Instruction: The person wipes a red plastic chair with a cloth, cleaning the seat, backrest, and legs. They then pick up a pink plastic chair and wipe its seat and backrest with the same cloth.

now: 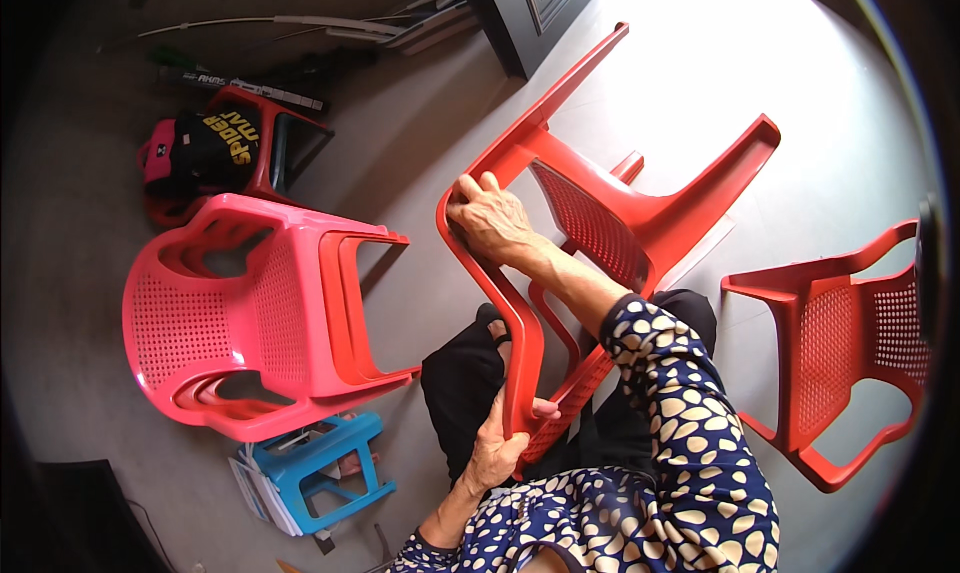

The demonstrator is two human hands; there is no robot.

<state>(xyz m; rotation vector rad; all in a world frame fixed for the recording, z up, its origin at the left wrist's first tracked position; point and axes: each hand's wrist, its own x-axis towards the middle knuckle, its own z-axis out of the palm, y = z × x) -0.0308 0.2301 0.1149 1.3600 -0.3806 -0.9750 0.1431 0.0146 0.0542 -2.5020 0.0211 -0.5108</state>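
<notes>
A red plastic armchair (590, 183) lies tipped on its side across my lap, its legs pointing up and away to the right. My left hand (495, 448) is closed round the near end of its armrest, by the perforated backrest, with fingers and thumb on either side. Reaching across the chair, my right hand (490, 218) bends its fingers over the far end of the same armrest, where it meets the front leg. Part of the seat and backrest is hidden behind my right forearm and sleeve.
To the left stands a stack of chairs, a pink one (270, 283) on top of red ones. Near it are a blue stool (320, 473) and a red chair holding a black bag (215, 148). Another red chair (830, 353) stands at right. A dark cabinet-like panel (520, 23) is at the back.
</notes>
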